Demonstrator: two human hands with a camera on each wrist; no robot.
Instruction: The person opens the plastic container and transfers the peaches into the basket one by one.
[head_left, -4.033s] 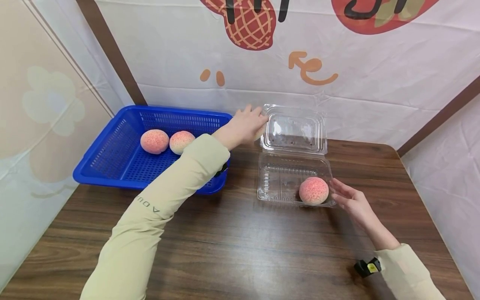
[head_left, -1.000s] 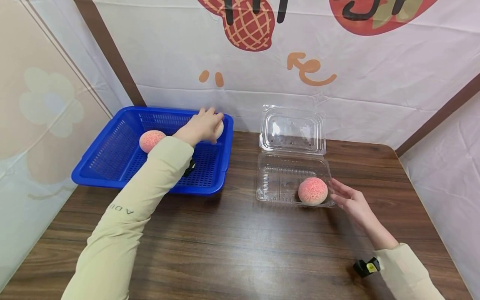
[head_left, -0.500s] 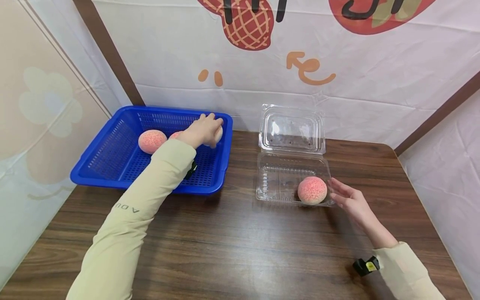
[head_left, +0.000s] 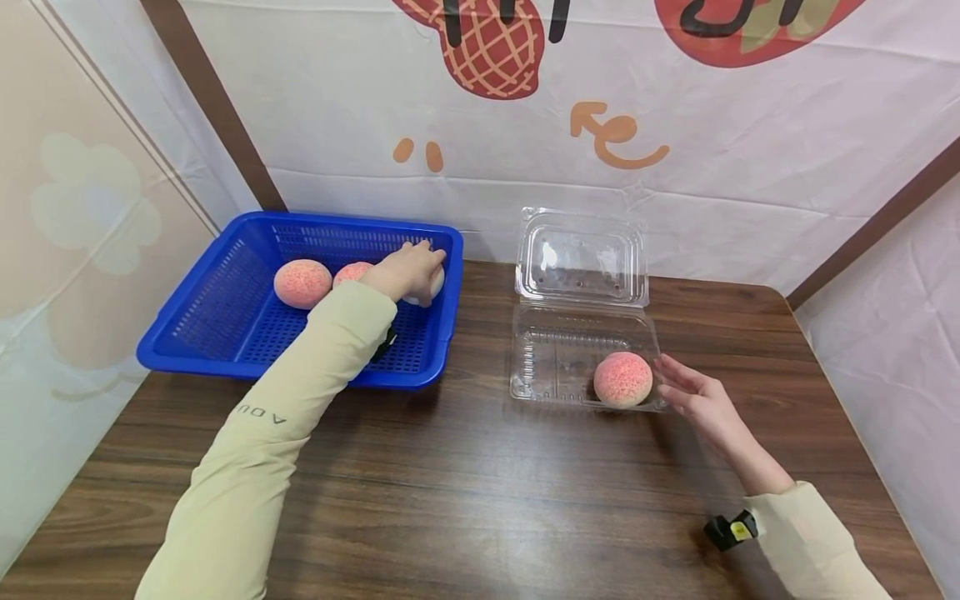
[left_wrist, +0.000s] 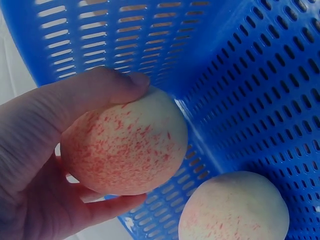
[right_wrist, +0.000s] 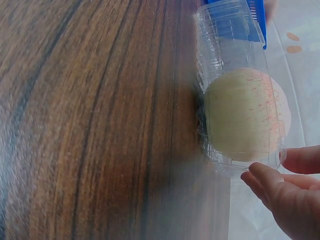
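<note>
Inside the blue basket (head_left: 288, 371), my left hand (head_left: 407, 271) grips a pink-and-cream peach (left_wrist: 127, 145), thumb on top and fingers curled beneath it. Another peach (left_wrist: 235, 210) lies close by in the left wrist view. In the head view, two peaches, one far left (head_left: 302, 284) and one partly behind the hand (head_left: 351, 272), sit in the basket. A clear plastic clamshell box (head_left: 540, 400) lies with its lid (head_left: 582, 254) raised at the back. One peach (head_left: 622, 380) rests in its right front part. My right hand (head_left: 705, 404) pinches the box's right edge.
Brown wood-grain table (head_left: 465, 492) lies under everything. A white printed cloth (head_left: 330, 100) hangs behind the basket and box. A black wrist device (head_left: 731, 530) sits by the right sleeve. A strip of table separates basket and box.
Four seconds ago my left hand was beside the box lid, over something pale. It then moved left into the basket, and has lowered slightly with the peach since. My right hand stays at the box.
</note>
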